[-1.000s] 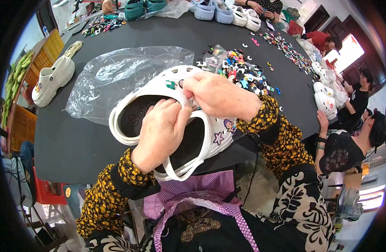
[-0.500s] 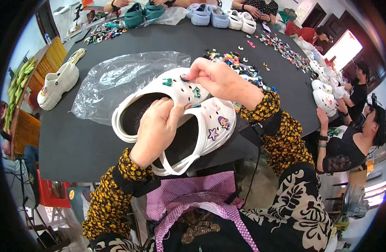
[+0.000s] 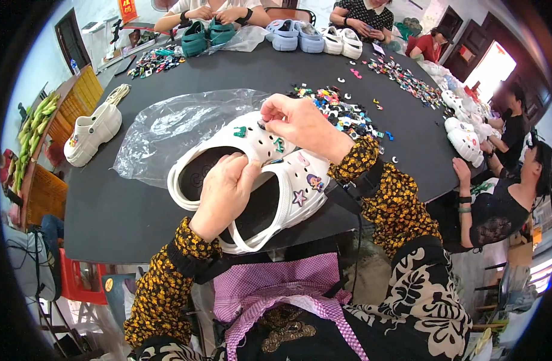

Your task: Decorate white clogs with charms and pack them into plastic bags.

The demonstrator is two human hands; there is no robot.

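Observation:
A pair of white foam clogs lies on the black table in front of me. My left hand (image 3: 225,191) grips the rim of the left clog (image 3: 228,139), its fingers inside the opening. Over that clog's toe, the fingertips of my right hand (image 3: 303,125) pinch a small dark shoe charm (image 3: 261,124) against the upper. Green charms (image 3: 240,131) sit in the holes nearby. On the right clog (image 3: 286,210) are a purple star charm (image 3: 299,197) and a purple-haired figure charm (image 3: 314,183). My right fingers partly hide the dark charm.
Behind the clogs lies a crumpled clear plastic bag (image 3: 159,135). A heap of loose charms (image 3: 342,111) is beyond my right hand. A single white clog (image 3: 94,133) stands at left. Green, blue and white clogs (image 3: 282,36) line the far edge, where other people work.
The view has tilted up, showing more of the far side. Both hands stay on the left clog; the right fingers remain at the dark charm, slightly shifted.

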